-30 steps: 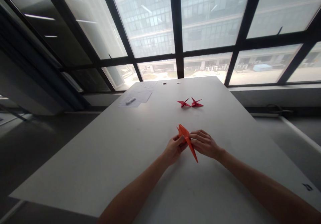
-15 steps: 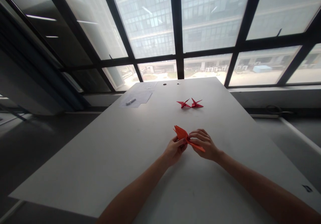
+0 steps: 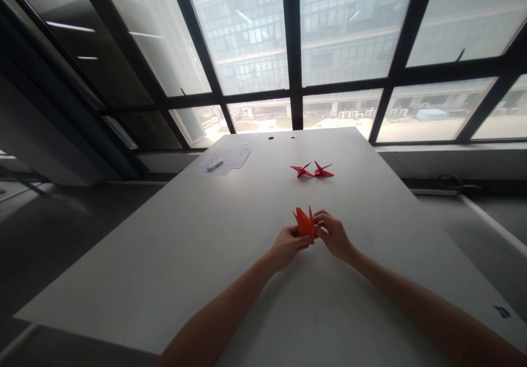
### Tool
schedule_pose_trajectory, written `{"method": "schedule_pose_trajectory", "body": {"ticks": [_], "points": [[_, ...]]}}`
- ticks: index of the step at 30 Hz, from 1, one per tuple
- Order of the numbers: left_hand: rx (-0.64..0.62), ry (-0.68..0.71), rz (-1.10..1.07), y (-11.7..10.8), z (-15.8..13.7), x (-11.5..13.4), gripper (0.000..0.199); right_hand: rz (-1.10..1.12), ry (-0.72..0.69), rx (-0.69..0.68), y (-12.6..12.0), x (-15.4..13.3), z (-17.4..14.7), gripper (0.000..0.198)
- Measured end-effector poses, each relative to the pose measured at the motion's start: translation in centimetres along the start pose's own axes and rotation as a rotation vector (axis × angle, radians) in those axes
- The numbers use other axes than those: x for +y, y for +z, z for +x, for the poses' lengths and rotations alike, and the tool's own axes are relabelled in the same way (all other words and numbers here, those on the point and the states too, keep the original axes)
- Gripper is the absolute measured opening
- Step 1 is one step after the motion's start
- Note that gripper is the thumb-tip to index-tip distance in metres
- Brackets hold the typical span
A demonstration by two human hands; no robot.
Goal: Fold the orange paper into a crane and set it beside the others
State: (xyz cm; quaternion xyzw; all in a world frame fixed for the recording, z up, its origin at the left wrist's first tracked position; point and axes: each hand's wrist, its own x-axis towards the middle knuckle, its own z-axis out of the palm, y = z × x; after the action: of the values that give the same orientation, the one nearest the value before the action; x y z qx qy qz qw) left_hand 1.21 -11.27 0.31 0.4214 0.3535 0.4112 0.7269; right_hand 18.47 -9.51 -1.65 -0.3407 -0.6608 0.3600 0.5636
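— Pinching orange paper (image 3: 303, 223) at its 7 o'clock edge with left hand (image 3: 289, 246), short of 2 folded red papers (image 3: 323, 171) at 12!
— And with right hand (image 3: 334, 236)?
— Curled in at 3 o'clock; can't tell if pinching.
— Probably light, crisp, easily creased: grip low, at 6, sparing thin tips (image 3: 310, 218) at 12.

Folded paper (image 3: 303, 224): sitting between left hand (image 3: 289, 244) and right hand (image 3: 335, 239), over the surface (image 3: 185, 263).
Left figure (image 3: 302, 171): lying behind the hands, just beside right figure (image 3: 323, 172).
Sheets (image 3: 236, 159): lying farther left on the surface.
Pen-like item (image 3: 215, 165): resting on the sheets.
Windows (image 3: 341, 32): standing behind the surface.
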Motion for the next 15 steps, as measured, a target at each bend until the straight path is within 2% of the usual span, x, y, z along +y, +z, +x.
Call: {"method": "schedule_pose_trajectory", "body": {"ticks": [3,7,10,15], "points": [[0.023,0.043,-0.02,0.32,-0.06,0.23,0.035,0.043,0.12,0.069,0.24,0.16,0.0,0.017],[0.075,0.058,-0.013,0.43,-0.01,0.41,0.033,0.214,0.232,-0.047,0.17,-0.28,0.08,0.029],[0.053,0.046,-0.014,0.31,-0.05,0.35,0.03,0.26,0.244,-0.074,0.04,-0.6,0.12,0.032],[-0.039,0.01,0.015,0.06,-0.19,0.0,0.029,0.166,0.192,-0.033,0.11,-0.09,-0.02,0.028]]}}
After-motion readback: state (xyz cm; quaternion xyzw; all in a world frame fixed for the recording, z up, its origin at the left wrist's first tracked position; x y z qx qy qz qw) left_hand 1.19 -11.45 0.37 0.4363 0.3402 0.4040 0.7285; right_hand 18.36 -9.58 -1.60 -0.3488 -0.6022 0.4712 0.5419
